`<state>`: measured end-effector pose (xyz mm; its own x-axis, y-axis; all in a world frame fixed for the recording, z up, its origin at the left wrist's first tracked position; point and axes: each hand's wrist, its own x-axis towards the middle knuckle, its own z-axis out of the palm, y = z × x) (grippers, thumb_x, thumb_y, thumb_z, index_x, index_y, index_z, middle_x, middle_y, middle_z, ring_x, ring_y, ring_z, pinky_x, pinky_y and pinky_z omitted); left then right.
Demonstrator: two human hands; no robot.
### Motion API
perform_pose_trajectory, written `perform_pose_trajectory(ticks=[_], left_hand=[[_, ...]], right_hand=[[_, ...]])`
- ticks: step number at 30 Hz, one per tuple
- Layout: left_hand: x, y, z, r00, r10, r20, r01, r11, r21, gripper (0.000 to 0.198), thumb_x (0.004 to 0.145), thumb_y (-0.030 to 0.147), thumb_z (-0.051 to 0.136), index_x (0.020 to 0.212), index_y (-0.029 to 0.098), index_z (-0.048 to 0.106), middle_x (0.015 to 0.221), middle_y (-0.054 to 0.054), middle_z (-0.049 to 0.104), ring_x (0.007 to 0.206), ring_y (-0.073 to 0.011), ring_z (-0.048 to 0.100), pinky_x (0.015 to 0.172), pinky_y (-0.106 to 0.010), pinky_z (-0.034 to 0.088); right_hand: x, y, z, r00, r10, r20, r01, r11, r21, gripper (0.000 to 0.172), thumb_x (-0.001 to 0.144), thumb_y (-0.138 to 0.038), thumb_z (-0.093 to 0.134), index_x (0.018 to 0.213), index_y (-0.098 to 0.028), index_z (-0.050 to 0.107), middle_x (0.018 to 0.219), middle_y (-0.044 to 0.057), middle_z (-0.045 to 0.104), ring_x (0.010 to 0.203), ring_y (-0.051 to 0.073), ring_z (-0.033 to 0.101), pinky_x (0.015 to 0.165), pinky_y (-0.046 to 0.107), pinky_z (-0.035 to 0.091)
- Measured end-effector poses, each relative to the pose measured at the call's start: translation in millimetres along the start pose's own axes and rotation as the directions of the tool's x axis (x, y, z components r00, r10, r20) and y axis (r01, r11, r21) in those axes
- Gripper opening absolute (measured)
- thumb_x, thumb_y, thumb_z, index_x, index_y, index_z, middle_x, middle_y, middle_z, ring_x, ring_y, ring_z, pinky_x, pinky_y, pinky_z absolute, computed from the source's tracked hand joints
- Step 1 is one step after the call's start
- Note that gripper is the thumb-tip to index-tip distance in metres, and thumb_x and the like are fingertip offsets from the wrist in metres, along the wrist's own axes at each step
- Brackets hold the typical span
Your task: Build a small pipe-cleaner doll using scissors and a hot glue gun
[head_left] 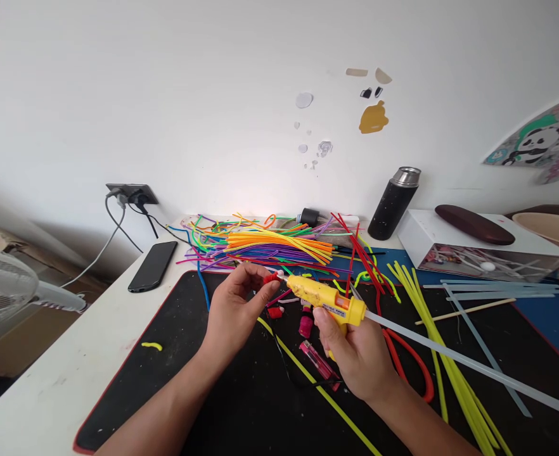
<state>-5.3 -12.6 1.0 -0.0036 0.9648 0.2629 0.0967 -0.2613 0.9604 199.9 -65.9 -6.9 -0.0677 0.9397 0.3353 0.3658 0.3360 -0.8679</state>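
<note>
In the head view my right hand grips a yellow hot glue gun, with a long translucent glue stick reaching out of its back to the lower right. Between the thumb and fingers of my left hand is a small fuzzy red piece with a white tip. The gun's nozzle meets or nearly meets that tip. Below the gun, on the black mat, lie a magenta fuzzy piece, another small red piece and a pink lighter.
Colourful pipe cleaners are heaped along the wall. Yellow-green pipe cleaners and loose glue sticks lie at right, near red-handled scissors. A phone lies at left; a black flask stands beside a white box.
</note>
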Motion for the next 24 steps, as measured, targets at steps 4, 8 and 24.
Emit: perform_pose_trajectory(ticks=[4, 8, 24], left_hand=[[0.1, 1.0, 0.5, 1.0, 0.005, -0.007, -0.005, 1.0, 0.017, 0.02, 0.087, 0.034, 0.081, 0.093, 0.02, 0.069, 0.088, -0.001, 0.07, 0.08, -0.0161, 0.065, 0.073, -0.026, 0.053], [0.3, 2.6, 1.0, 1.0, 0.013, -0.008, -0.013, 1.0, 0.021, 0.019, 0.087, 0.034, 0.081, 0.093, 0.02, 0.069, 0.088, -0.001, 0.07, 0.08, -0.0161, 0.065, 0.073, -0.027, 0.053], [-0.3, 2.3, 0.0, 1.0, 0.022, -0.014, -0.021, 0.998, 0.063, 0.02, 0.087, 0.035, 0.08, 0.093, 0.021, 0.069, 0.088, -0.003, 0.071, 0.08, -0.0175, 0.065, 0.072, -0.028, 0.053]], right_hand=[[0.7, -1.4, -0.5, 1.0, -0.001, -0.001, 0.001, 1.0, -0.014, 0.046, 0.107, -0.047, 0.048, 0.067, -0.025, 0.045, 0.05, -0.004, 0.045, 0.042, 0.012, 0.044, 0.042, 0.024, 0.035], [0.2, -1.2, -1.1, 1.0, -0.017, -0.006, 0.017, 0.999, -0.037, 0.046, 0.107, -0.045, 0.049, 0.066, -0.025, 0.045, 0.049, -0.004, 0.045, 0.042, 0.012, 0.045, 0.043, 0.025, 0.035], [0.1, -4.7, -1.2, 1.0, -0.021, 0.0, 0.021, 0.997, -0.075, 0.047, 0.107, -0.045, 0.048, 0.064, -0.026, 0.042, 0.047, -0.004, 0.043, 0.042, 0.013, 0.043, 0.043, 0.025, 0.035]])
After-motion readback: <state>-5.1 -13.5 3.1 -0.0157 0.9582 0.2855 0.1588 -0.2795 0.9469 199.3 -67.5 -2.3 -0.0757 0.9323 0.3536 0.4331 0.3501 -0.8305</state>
